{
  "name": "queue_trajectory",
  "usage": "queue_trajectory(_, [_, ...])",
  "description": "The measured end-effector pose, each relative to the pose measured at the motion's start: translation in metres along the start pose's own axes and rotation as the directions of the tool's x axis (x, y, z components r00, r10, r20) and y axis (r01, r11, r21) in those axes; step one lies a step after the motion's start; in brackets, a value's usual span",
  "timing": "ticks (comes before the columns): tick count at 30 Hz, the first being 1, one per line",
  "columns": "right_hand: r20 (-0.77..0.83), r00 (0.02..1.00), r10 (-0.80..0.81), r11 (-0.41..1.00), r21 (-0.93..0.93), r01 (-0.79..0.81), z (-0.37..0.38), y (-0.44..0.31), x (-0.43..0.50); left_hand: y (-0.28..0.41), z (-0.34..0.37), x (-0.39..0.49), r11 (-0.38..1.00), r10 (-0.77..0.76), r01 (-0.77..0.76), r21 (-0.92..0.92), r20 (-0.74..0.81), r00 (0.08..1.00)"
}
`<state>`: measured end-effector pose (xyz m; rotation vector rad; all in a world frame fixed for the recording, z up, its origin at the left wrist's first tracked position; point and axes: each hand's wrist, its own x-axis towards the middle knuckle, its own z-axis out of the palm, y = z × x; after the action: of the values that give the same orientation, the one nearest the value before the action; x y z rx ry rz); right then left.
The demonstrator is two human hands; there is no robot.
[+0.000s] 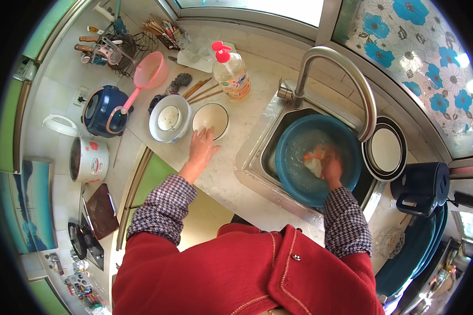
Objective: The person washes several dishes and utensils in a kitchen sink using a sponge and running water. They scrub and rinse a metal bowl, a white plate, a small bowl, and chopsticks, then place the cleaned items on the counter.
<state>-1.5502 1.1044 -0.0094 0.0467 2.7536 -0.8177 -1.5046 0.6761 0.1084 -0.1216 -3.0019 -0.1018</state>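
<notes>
My left hand touches the near rim of a cream bowl on the counter, its fingers reaching just inside. Left of that bowl stands a larger white bowl with a smaller bowl nested in it. My right hand is in a blue plastic basin of water and grips a white and orange cloth. The basin sits in a stainless steel sink, below the curved faucet.
An OMO pump bottle, wooden chopsticks and a pink ladle lie behind the bowls. Right of the basin are stacked dishes and a dark blue electric kettle. A blue rice cooker stands at left.
</notes>
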Motion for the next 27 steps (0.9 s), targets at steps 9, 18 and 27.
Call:
queue_trajectory(9, [-0.198, 0.974, -0.111, 0.994, -0.017, 0.11, 0.002, -0.036, -0.002, 0.018, -0.022, 0.015, 0.981, 0.04, 0.015, -0.192, 0.281, 0.959])
queue_trajectory(18, [-0.143, 0.989, -0.036, 0.845, 0.524, 0.107, 0.007, -0.041, -0.036, 0.148, -0.034, 0.052, 0.115, 0.418, 0.258, -0.959, 0.282, 0.863])
queue_trajectory(27, [-0.536, 0.743, -0.4, 0.821, 0.151, 0.551, -0.077, -0.121, -0.103, 0.223, 0.02, 0.064, -0.124, 0.53, 0.482, -0.867, 0.353, 0.771])
